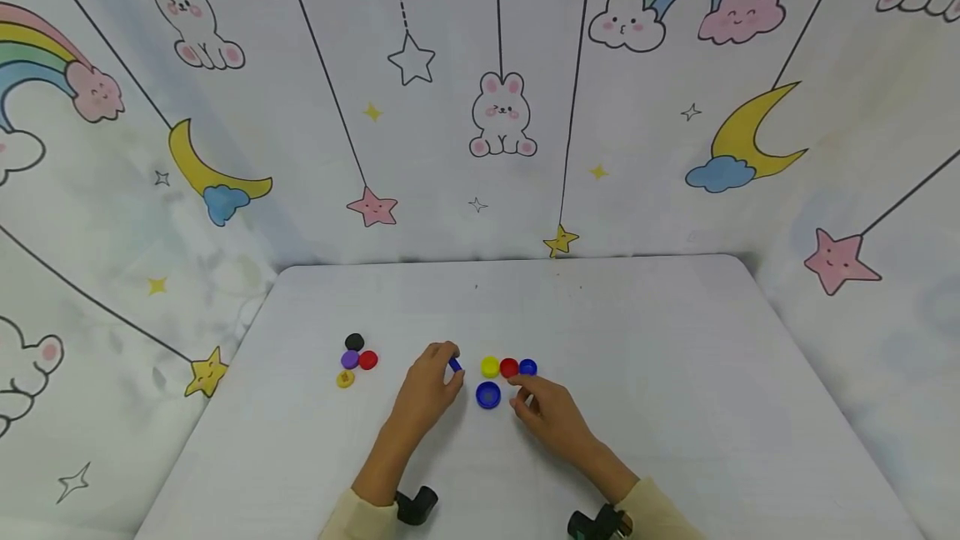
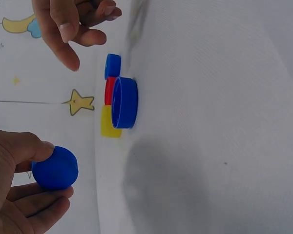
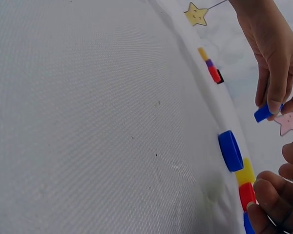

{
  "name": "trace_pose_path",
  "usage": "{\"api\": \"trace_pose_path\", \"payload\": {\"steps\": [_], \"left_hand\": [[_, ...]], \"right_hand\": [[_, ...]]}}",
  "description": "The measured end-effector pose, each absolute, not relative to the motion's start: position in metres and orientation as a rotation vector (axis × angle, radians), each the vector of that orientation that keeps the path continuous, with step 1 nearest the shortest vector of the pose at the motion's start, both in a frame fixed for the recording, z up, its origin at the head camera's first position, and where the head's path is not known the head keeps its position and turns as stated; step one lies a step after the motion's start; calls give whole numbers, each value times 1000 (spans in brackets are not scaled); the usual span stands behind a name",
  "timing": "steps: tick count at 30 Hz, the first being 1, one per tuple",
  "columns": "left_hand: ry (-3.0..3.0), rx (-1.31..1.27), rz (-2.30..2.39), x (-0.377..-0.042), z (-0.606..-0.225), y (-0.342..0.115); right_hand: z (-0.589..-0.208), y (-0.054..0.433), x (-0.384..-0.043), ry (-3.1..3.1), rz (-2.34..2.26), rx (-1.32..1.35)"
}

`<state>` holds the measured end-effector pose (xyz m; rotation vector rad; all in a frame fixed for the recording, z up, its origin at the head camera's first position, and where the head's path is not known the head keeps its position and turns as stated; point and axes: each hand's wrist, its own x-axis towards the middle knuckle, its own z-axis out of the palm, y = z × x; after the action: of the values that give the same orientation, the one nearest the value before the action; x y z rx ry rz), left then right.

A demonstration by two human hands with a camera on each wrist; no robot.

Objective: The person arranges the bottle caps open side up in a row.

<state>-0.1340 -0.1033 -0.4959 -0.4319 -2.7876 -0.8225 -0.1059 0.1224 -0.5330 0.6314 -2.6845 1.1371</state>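
Note:
My left hand (image 1: 424,386) pinches a blue bottle cap (image 2: 56,169) between thumb and fingers, raised over the table; its smooth face shows in the left wrist view. To its right lies a larger blue cap (image 1: 488,395), hollow side up. Behind that one, a yellow cap (image 1: 490,367), a red cap (image 1: 509,367) and a small blue cap (image 1: 528,367) form a row. My right hand (image 1: 557,422) hovers beside this row with loosely bent fingers and holds nothing. Its fingertips overlap the edge of the red cap in the head view.
On the left side of the white table (image 1: 675,340) sits another cluster: a black cap (image 1: 354,342), a purple cap (image 1: 350,359), a second red cap (image 1: 368,360) and a dark yellow cap (image 1: 345,378). A printed cloth backdrop (image 1: 450,215) rises behind the table and at both sides.

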Motion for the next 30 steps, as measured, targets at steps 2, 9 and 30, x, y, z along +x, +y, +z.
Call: {"api": "trace_pose_path", "payload": {"steps": [2, 9, 30], "left_hand": [[-2804, -452, -836, -133, -495, -100], [-2820, -585, -919, -132, -491, -93], [-2713, -1006, -1141, -127, -490, -81]], "right_hand": [[-533, 123, -106, -2685, 1141, 627], [-533, 124, -108, -2659, 1173, 635], [-535, 130, -112, -2611, 1493, 713]]}}
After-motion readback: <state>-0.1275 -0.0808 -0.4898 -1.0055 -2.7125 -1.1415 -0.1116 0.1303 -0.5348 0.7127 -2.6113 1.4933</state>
